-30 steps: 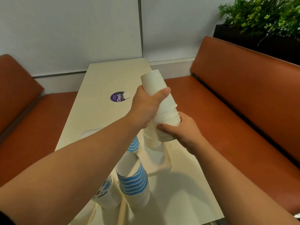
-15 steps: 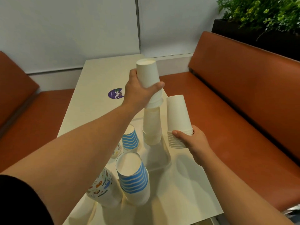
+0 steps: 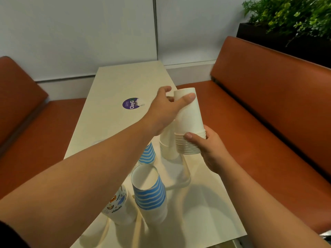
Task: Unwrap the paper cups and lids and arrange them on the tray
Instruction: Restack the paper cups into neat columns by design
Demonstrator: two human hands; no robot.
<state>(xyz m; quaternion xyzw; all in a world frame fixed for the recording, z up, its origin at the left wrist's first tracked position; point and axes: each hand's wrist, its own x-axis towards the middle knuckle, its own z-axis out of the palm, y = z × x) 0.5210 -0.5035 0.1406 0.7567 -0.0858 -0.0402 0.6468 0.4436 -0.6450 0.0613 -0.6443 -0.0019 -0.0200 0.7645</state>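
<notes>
Head view: we are holding white cup stack (image 3: 189, 122) inverted, long axis near upright, above table (image 3: 114, 83). Right hand (image 3: 207, 149) is gripping rim end at 6 o'clock of stack, fingers curled around it. Left hand (image 3: 167, 108) is wrapping top cup at 12 o'clock end, thumb across front; likely pulling it off. Second white stack (image 3: 167, 144) is standing just behind at 9 o'clock; blue striped stack (image 3: 149, 192) nearer us. Tray edges unclear.
</notes>
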